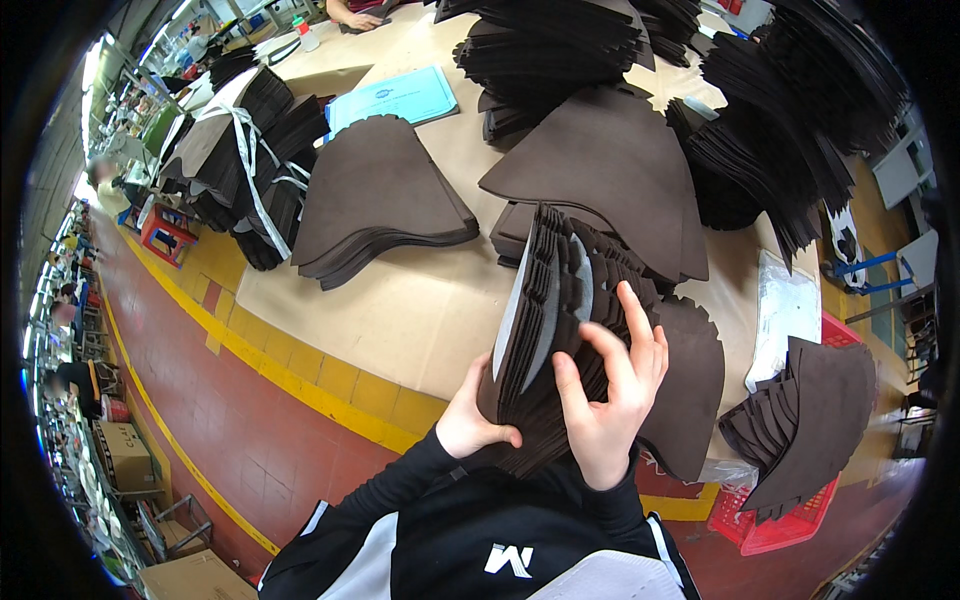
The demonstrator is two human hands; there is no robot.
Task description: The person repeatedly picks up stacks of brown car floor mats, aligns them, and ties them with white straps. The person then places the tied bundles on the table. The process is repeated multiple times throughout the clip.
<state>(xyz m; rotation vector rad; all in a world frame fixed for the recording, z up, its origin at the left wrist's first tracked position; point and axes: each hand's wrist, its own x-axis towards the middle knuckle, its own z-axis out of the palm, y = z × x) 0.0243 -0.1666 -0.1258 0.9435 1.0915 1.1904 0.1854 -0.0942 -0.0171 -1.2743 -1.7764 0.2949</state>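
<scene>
A thick bundle of dark brown cut sheets (534,412) stands on edge in front of me, its scalloped edges facing up. Pale grey faces show between some layers. My left hand (472,416) is closed around the bundle's lower left side, thumb across the near face. Over its right side, my right hand (615,395) has its fingers spread, with thumb and index fingertips at the layered edges. Flat on the table behind lie a fan-shaped brown stack (375,190) and a larger brown stack (610,165). Another brown piece (688,380) lies to the right of my right hand.
Tall dark stacks (555,50) rise at the table's far side, with more (770,130) at right. A strapped bundle (235,150) and blue paper (395,97) lie at left. A red basket (790,530) holds brown pieces at lower right. Another person's hand (360,18) shows far off.
</scene>
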